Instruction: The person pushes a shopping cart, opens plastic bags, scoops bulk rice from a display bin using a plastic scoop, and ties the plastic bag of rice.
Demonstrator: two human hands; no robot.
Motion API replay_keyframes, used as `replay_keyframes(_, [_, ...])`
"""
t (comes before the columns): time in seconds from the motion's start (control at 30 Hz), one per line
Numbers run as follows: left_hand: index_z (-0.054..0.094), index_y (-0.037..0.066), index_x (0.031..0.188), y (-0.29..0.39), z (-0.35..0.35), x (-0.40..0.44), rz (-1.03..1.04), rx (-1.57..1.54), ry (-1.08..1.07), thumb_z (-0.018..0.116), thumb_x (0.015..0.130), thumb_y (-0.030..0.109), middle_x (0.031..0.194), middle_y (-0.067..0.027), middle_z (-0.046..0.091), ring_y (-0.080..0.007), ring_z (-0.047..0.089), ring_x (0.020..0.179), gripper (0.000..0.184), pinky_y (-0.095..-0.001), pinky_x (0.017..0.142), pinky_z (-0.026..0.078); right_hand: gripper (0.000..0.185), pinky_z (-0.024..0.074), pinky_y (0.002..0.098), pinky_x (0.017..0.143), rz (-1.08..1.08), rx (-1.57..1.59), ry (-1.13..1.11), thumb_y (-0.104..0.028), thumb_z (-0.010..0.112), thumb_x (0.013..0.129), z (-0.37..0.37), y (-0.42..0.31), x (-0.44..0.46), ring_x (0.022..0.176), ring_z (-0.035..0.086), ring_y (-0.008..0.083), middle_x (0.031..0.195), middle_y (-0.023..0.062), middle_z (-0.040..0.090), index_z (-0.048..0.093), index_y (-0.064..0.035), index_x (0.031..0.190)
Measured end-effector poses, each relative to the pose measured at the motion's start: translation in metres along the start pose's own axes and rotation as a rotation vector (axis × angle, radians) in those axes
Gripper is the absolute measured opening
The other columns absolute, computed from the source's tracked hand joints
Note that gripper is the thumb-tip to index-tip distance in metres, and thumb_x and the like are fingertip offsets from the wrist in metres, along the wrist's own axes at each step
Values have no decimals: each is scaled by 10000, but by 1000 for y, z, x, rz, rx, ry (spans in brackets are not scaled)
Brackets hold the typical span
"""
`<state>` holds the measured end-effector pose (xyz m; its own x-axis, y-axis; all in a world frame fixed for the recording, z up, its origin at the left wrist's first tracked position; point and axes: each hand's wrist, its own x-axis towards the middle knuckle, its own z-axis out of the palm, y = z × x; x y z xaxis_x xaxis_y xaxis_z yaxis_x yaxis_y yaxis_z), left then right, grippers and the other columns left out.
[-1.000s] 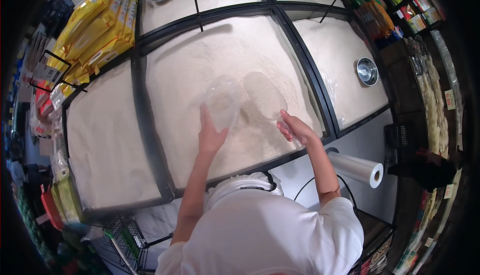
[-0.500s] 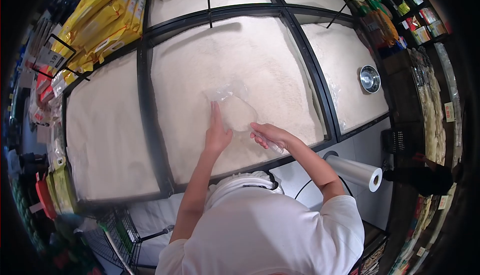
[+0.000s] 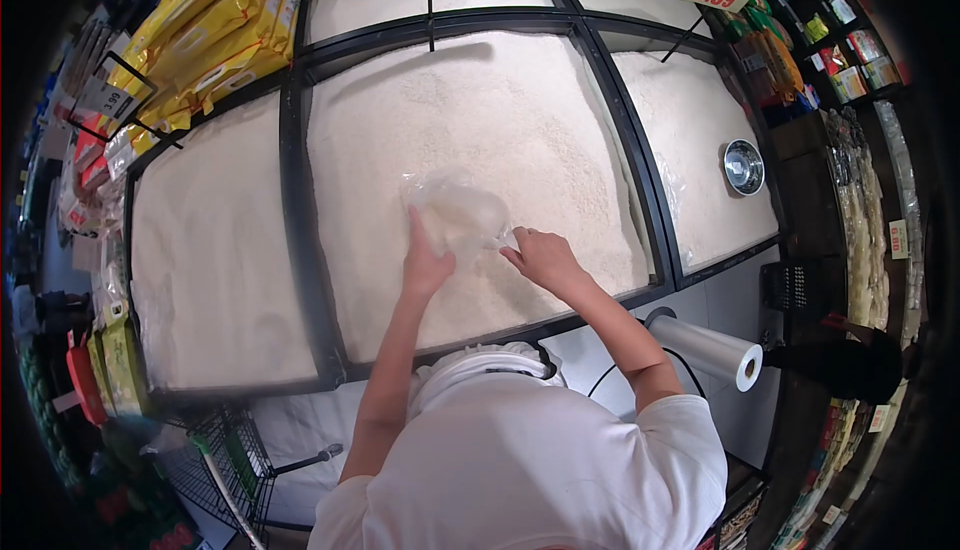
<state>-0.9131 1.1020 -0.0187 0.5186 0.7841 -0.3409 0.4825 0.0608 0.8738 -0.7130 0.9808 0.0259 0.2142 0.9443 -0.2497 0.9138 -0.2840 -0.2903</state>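
Observation:
A clear plastic bag (image 3: 428, 190) hangs over the middle bin of white grain (image 3: 380, 115), held at its left side by my left hand (image 3: 427, 262). My right hand (image 3: 540, 256) is closed on the handle of a transparent scoop (image 3: 485, 212). The scoop's head is tilted over at the bag, and its front part lies at or inside the bag's mouth; the clear plastics overlap, so the exact edge is hard to tell. Some whitish grain shows through the plastic.
Black dividers (image 3: 300, 210) frame the bins. A metal bowl (image 3: 743, 168) rests in the right bin. Yellow packages (image 3: 215, 30) are stacked at upper left. A plastic roll (image 3: 705, 348) lies right of my body, a shopping cart (image 3: 235, 465) at lower left. Someone in dark clothing (image 3: 850, 365) is at far right.
My right hand has moved left with the scoop and turned over, tipping the scoop at the bag. My left hand has stayed on the bag, which now looks wider.

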Motion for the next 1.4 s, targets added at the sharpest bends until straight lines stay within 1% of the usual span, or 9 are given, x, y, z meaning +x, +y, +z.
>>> replay_keyframes(0.1, [-48, 28, 1553, 14, -6, -4, -17, -10, -5, 646, 724, 68, 1555, -274, 270, -343, 455, 1342, 1082, -356, 1008, 465, 428, 532, 450, 686, 18, 63, 97, -433, 563, 953, -27, 13, -17, 795, 680, 355, 836, 191, 694, 621, -12, 1007])
replay_keyframes(0.23, [-50, 25, 1551, -17, 3, 9, 78, 69, 62, 645, 730, 58, 1540, -273, 303, -340, 619, 1117, 1077, -347, 868, 542, 464, 526, 373, 622, 387, 552, -97, -463, 593, 936, -61, 38, -43, 644, 675, 234, 712, 110, 667, 658, -8, 997])
replay_keyframes(0.37, [-51, 31, 1553, 7, 0, 1, -22, -24, 9, 640, 751, 47, 1538, -264, 310, -296, 698, 864, 1059, -332, 733, 576, 495, 513, 329, 567, 554, 583, -171, -461, 603, 920, -41, 81, -62, 565, 637, 181, 698, 100, 654, 668, 25, 988])
replay_keyframes(0.43, [-50, 33, 1553, 12, -1, 0, -38, -3, 5, 643, 757, 47, 1540, -264, 302, -278, 698, 849, 1056, -328, 727, 577, 505, 505, 320, 540, 622, 554, -249, -453, 612, 914, -18, 96, -61, 550, 629, 181, 703, 113, 658, 666, 44, 987])
replay_keyframes(0.67, [-50, 24, 1552, 11, 0, -1, 4, 4, 0, 654, 757, 49, 1535, -276, 301, -273, 696, 869, 1062, -328, 741, 578, 465, 413, 260, 438, 553, 1320, -228, -433, 533, 998, 71, 91, -5, 485, 500, 103, 653, -3, 555, 645, 13, 1067])
replay_keyframes(0.87, [-96, 66, 1559, -9, 1, -1, 76, 18, 66, 609, 734, 16, 1490, -303, 359, -219, 645, 746, 1087, -313, 624, 540, 466, 385, 220, 429, 542, 1594, -257, -428, 473, 1028, 77, 90, -22, 486, 470, 55, 637, -35, 519, 619, 5, 1122])
replay_keyframes(1.17, [-39, 27, 1554, 3, 2, -2, 8, 20, 11, 654, 744, 50, 1560, -260, 268, -290, 687, 916, 1067, -324, 759, 574, 392, 390, 211, 435, 416, 1448, -253, -360, 481, 1039, 15, 70, -52, 485, 478, 50, 637, -25, 539, 622, 3, 1081])
replay_keyframes(1.3, [-91, 87, 1565, -33, 12, 12, 149, 90, 95, 611, 750, -19, 1451, -285, 415, -191, 631, 703, 1080, -303, 606, 539, 399, 431, 231, 478, 326, 1377, -342, -374, 502, 1028, -7, 33, -47, 499, 502, 67, 639, -2, 556, 630, 2, 1068])
replay_keyframes(1.4, [-95, 89, 1564, -9, 9, 1, 62, 8, 80, 612, 757, -24, 1365, -272, 488, -186, 626, 682, 1079, -302, 593, 537, 415, 481, 298, 539, 234, 1082, -336, -391, 531, 1003, -7, 1, -35, 544, 573, 143, 669, 51, 594, 632, 8, 1053])
